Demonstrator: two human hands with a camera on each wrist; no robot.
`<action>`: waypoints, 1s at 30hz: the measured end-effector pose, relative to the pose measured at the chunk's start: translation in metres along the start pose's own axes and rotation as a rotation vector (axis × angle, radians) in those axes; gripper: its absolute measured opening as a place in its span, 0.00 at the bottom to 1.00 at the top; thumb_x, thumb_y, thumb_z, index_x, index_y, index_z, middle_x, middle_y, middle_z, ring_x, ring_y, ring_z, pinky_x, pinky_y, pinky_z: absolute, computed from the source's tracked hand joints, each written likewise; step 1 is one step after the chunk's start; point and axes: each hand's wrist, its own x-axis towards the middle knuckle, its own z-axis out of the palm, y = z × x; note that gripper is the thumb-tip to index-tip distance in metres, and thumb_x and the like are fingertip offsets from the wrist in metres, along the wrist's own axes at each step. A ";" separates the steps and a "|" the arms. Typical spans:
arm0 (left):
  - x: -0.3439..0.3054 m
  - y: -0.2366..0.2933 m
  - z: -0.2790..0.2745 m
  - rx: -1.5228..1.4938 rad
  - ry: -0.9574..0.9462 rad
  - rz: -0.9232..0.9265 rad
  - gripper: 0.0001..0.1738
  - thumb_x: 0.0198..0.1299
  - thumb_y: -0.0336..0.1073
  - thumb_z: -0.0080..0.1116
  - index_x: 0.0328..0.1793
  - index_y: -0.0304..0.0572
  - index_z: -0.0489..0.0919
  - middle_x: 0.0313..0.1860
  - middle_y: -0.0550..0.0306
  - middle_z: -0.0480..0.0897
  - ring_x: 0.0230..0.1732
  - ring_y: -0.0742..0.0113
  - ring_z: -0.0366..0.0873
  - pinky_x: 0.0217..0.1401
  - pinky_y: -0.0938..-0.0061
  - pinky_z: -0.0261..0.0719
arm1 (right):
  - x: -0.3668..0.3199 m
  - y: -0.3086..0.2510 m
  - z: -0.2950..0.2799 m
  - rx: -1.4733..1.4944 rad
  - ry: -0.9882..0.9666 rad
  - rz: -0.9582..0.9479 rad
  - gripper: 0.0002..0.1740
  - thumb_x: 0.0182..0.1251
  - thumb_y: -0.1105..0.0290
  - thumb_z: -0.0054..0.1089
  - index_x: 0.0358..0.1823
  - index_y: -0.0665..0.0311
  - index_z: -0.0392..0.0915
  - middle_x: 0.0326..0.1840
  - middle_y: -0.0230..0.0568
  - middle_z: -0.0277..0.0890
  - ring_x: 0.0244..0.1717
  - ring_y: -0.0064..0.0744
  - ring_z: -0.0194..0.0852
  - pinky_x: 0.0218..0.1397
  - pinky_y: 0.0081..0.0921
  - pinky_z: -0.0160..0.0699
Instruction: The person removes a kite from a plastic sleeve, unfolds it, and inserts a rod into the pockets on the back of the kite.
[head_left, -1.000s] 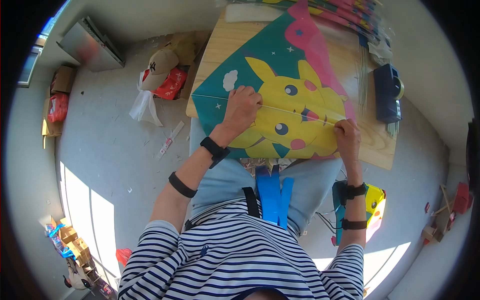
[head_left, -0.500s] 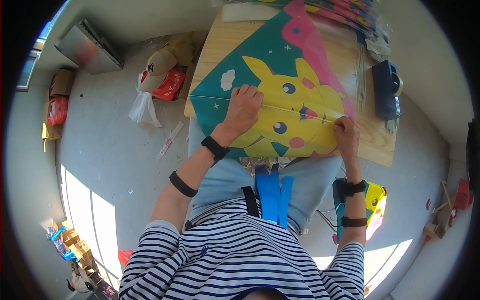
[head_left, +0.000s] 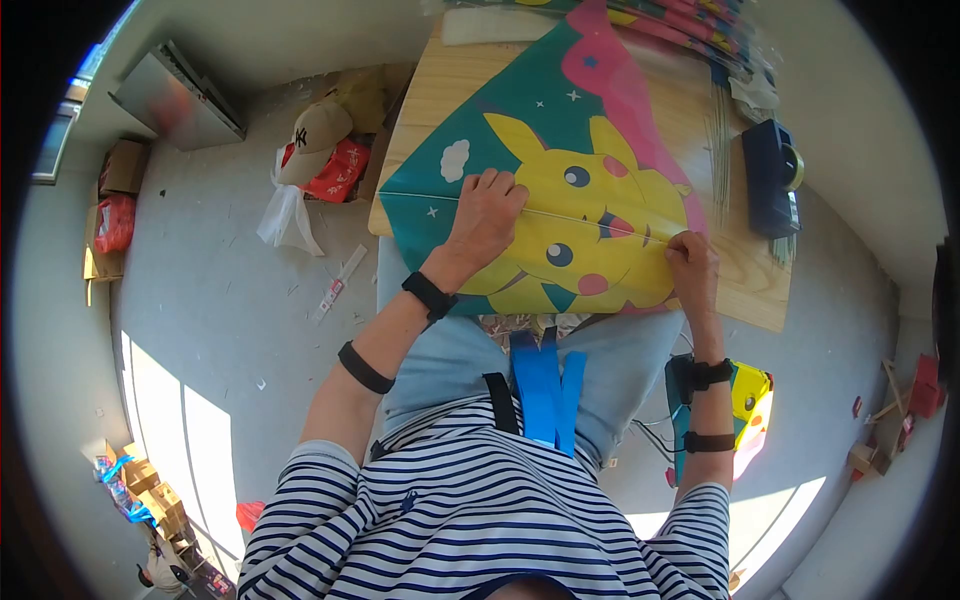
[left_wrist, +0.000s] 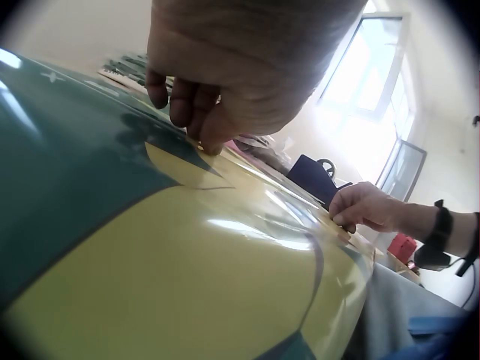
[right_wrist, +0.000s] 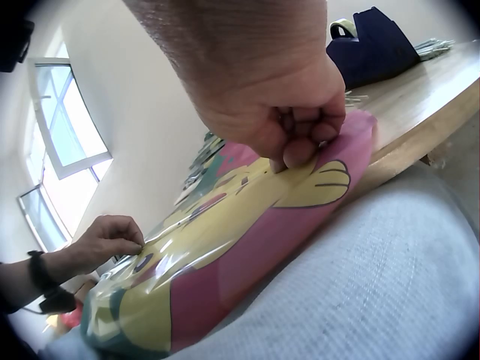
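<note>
The left hand (head_left: 487, 215) has its fingers curled down and drawn nearly closed, thumb and fingertips pinching at the thin pale line (head_left: 570, 217) that crosses the printed sheet (head_left: 560, 175). The right hand (head_left: 695, 270) closes much the same way near the line's other end, thumb tip against bent fingers at the pink border. Whether each has only the sheet or a thin rod too, I cannot tell. Gripping two spots well apart on one line probably holds that strip straight and taut between them. The sheet lies on the wooden table (head_left: 740, 290), its near edge reaching the person's thighs (head_left: 430, 360), likely so both hands can work close to the body. The tape dispenser (head_left: 765, 190) stands beyond the right hand, seemingly within easy reach. The left forearm slants forward and inward; the right runs nearly straight ahead, both wrists above the sheet's level.
</note>
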 end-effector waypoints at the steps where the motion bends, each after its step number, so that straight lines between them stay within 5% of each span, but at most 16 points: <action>1: 0.000 0.000 0.001 -0.001 0.007 -0.006 0.04 0.53 0.24 0.56 0.33 0.42 0.76 0.36 0.54 0.74 0.45 0.54 0.72 0.51 0.62 0.68 | 0.000 -0.002 -0.001 -0.027 0.011 -0.011 0.04 0.52 0.80 0.62 0.31 0.68 0.79 0.30 0.46 0.75 0.34 0.46 0.75 0.40 0.35 0.74; 11: -0.005 -0.003 -0.011 -0.134 0.016 -0.138 0.05 0.55 0.29 0.62 0.38 0.44 0.80 0.38 0.58 0.77 0.46 0.56 0.74 0.52 0.63 0.68 | 0.019 -0.083 0.047 -0.059 -0.091 -0.200 0.02 0.58 0.74 0.62 0.33 0.63 0.80 0.36 0.45 0.76 0.36 0.51 0.80 0.39 0.43 0.77; 21: -0.004 -0.007 -0.010 -0.153 0.032 -0.144 0.01 0.56 0.28 0.61 0.33 0.45 0.81 0.35 0.59 0.77 0.45 0.56 0.74 0.51 0.62 0.68 | 0.028 -0.100 0.091 -0.151 -0.131 -0.319 0.02 0.57 0.75 0.61 0.32 0.62 0.77 0.36 0.45 0.74 0.32 0.53 0.80 0.35 0.45 0.79; 30: -0.001 -0.007 -0.001 -0.113 -0.009 -0.130 0.01 0.55 0.28 0.61 0.32 0.44 0.79 0.34 0.58 0.76 0.45 0.56 0.74 0.50 0.62 0.68 | 0.029 -0.102 0.093 -0.302 -0.144 -0.417 0.09 0.45 0.81 0.60 0.30 0.64 0.74 0.35 0.46 0.74 0.33 0.49 0.81 0.36 0.42 0.77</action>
